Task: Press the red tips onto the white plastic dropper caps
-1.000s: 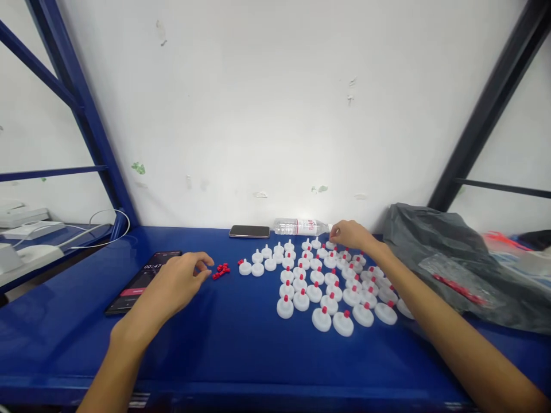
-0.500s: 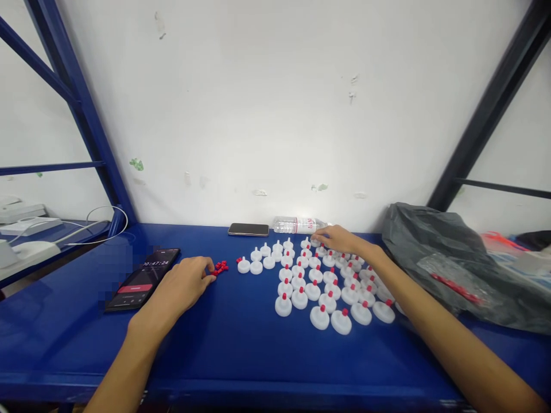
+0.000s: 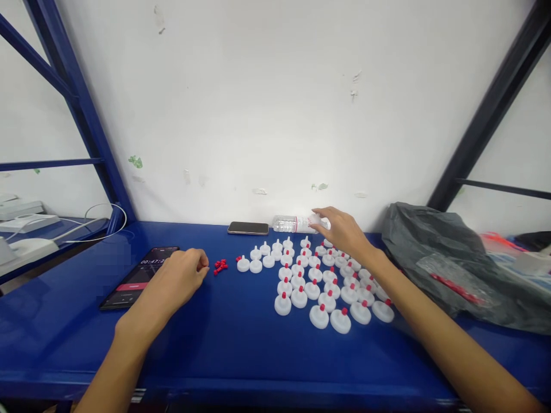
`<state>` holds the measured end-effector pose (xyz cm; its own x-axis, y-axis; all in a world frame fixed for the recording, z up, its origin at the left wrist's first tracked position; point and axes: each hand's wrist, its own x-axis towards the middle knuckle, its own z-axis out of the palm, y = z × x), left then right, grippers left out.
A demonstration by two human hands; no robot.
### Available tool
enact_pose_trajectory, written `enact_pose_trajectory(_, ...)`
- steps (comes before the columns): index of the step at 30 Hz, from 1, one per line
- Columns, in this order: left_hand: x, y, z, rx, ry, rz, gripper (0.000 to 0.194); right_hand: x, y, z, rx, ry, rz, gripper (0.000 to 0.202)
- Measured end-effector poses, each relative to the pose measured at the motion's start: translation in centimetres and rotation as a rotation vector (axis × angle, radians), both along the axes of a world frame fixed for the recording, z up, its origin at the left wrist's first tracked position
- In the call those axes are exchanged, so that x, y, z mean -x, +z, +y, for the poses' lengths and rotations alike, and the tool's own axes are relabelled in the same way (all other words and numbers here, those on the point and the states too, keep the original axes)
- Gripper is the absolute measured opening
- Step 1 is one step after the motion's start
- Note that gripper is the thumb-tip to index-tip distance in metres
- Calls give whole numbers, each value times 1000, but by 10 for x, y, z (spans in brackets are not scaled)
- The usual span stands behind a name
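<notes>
My left hand (image 3: 185, 275) hovers beside a small pile of red tips (image 3: 220, 265), its thumb and fingers curled together. Whatever may be between those fingertips is hidden. My right hand (image 3: 342, 230) is raised at the back, above the rows of white nozzle caps with red tips (image 3: 319, 316). A white round piece, seemingly a nozzle cap (image 3: 325, 222), shows between its thumb and index finger, in front of the clear bottle (image 3: 284, 223). Left of the rows stand several white nozzle caps without red tips (image 3: 255, 266).
A phone with a running timer (image 3: 133, 285) lies left, partly behind my left hand. Another phone (image 3: 248, 228) lies near the wall. A dark grey plastic bag (image 3: 413, 258) with a clear packet of red pieces (image 3: 456, 287) on it takes up the right side.
My left hand has drawn back slightly left from the red pile, which is more spread out. My right hand has risen from the back row up to the bottle.
</notes>
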<state>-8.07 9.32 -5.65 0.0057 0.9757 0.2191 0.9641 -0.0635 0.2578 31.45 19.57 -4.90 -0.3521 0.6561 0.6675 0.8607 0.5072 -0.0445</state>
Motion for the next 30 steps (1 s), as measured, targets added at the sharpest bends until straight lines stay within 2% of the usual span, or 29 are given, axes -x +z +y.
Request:
enact_pose_trajectory(6, -19, 23, -15, -80, -33, -108, 43, 32, 11, -33, -178, 106, 53, 29)
enact_pose_trajectory(9, -30, 30, -26, -88, -109, -312, 38, 46, 13, -50, -280, 228, -14, 31)
enact_pose_trajectory(11, -36, 32, -31, -73, -172, -485, 36, 55, 12, -61, -337, 310, -64, 40)
enact_pose_trajectory(16, -47, 37, -39, -94, -307, -746, 35, 76, 5, -84, -373, 491, -171, 51)
enact_pose_trajectory(21, -56, 37, -42, -142, -333, -792, 30, 87, -4, -94, -350, 542, -248, 55)
enact_pose_trajectory(26, -66, 35, -43, -128, -359, -803, 30, 92, -9, -96, -318, 580, -280, 64)
enact_pose_trajectory(30, -70, 33, -43, -98, -352, -767, 29, 94, -11, -95, -310, 602, -279, 64)
